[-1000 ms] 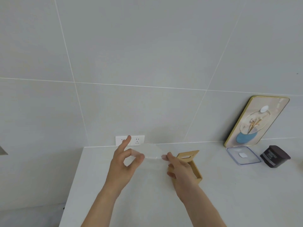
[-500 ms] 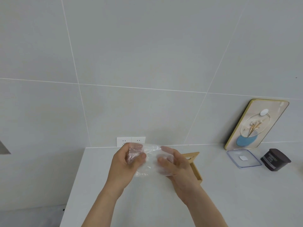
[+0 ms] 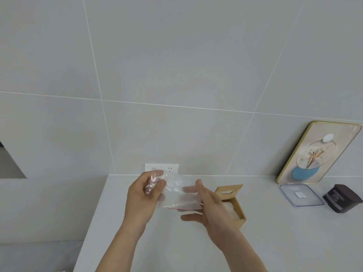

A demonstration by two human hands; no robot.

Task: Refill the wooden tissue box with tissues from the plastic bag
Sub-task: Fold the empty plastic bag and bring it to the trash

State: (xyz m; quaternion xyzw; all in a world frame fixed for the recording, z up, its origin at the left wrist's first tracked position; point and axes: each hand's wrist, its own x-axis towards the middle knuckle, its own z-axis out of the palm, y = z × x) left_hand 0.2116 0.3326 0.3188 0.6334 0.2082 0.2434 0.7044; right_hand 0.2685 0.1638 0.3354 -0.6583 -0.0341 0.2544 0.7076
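A clear, crumpled plastic bag (image 3: 176, 190) with a red strip along its lower edge hangs between my hands above the white counter. My left hand (image 3: 144, 195) pinches its bunched left end. My right hand (image 3: 208, 203) has its fingers spread against the bag's right side, thumb below; whether it grips the bag is unclear. Just right of my right hand stands the wooden tissue box (image 3: 236, 208), open at the top, with white tissues (image 3: 229, 210) showing inside. Its slotted lid (image 3: 228, 190) stands upright at the far side.
The white counter (image 3: 176, 248) ends at a left edge near my left forearm. On the tiled wall behind is a double socket (image 3: 161, 167). At the right are a gold-framed picture (image 3: 316, 152), a clear plastic lid (image 3: 300, 196) and a dark jar (image 3: 342, 198).
The bag, held stretched flat between both hands a second ago, is now crumpled, bunched in my left hand. My right hand has loosened and spread its fingers. The view has tilted down slightly.
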